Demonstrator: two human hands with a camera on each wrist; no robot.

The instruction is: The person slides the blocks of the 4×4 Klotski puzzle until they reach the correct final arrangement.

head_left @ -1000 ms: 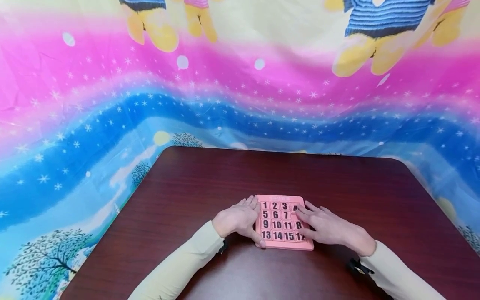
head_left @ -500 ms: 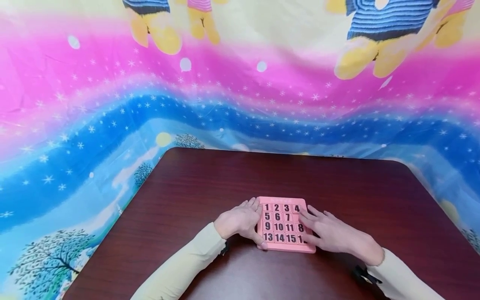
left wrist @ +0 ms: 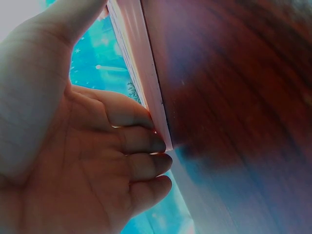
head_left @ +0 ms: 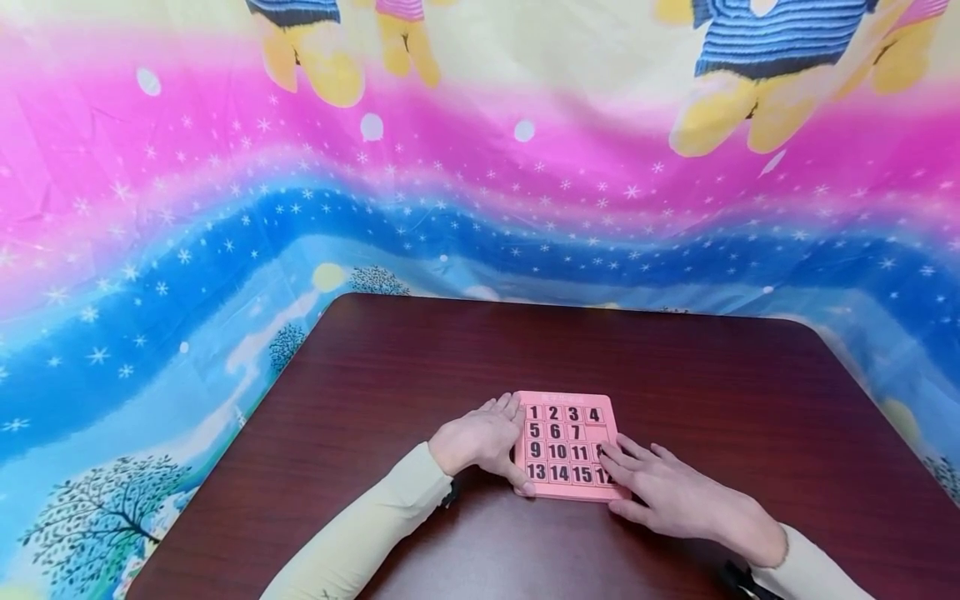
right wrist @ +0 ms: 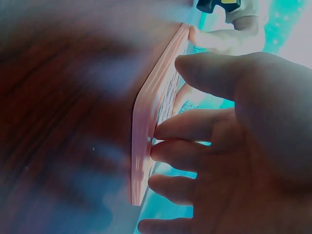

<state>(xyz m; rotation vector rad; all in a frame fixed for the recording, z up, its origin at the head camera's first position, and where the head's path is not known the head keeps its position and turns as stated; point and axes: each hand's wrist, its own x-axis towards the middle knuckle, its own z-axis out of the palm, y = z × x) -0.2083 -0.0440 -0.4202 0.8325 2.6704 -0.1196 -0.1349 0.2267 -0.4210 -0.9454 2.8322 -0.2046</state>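
Observation:
A pink number slide puzzle (head_left: 557,442) lies flat on the table. Its top row reads 1 to 4, and an unfilled slot shows below the 4, right of the 7. My left hand (head_left: 480,439) rests along the left edge, thumb at the near-left corner; its fingers touch the puzzle's side (left wrist: 155,92) in the left wrist view. With fingers outstretched, my right hand (head_left: 671,496) touches the right side, fingertips over the 8 tile (head_left: 600,448), which they partly cover. In the right wrist view, the fingers (right wrist: 178,153) reach the puzzle's edge (right wrist: 141,136), thumb raised apart.
The dark reddish-brown table (head_left: 420,358) reaches back to a colourful printed cloth (head_left: 480,192) hanging behind and around it. Black straps (head_left: 746,579) show at the wrists, below light sleeves (head_left: 375,517).
My right hand has slid toward me, from the 4 tile down to the 8 tile. The 4 has shifted up level with the 3. My left hand stays at the puzzle's edge.

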